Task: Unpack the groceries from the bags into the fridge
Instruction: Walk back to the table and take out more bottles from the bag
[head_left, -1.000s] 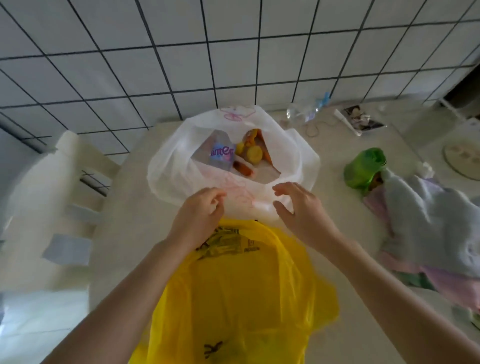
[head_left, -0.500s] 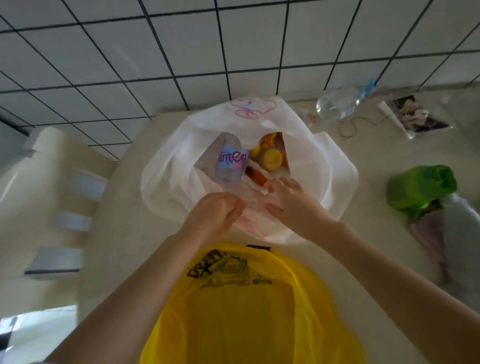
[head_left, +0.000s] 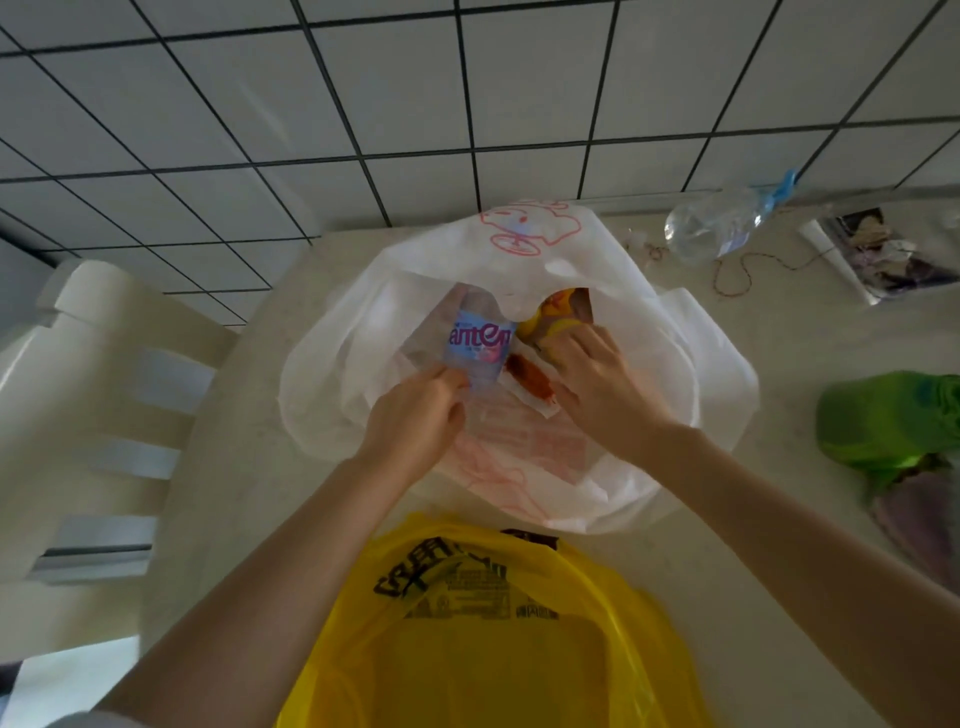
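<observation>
Reaching into white bag (head_left: 332, 384) | left hand (head_left: 415, 421) fingers grip bottle (head_left: 478, 345) | right hand (head_left: 602, 389) fingers spread

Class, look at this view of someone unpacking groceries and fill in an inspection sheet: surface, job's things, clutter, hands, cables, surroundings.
Surface: pale beige table.
Job's things: open white plastic bag holding a blue-labelled water bottle, red sausage packet, yellow produce; yellow plastic bag nearer.
Clutter: clear bottle lying down, green plastic bag, photo booklet.
Hands: left hand grips the bottle; right hand reaches among the produce.
Cables: thin cord.
Surroundings: white tiled wall, white chair.
</observation>
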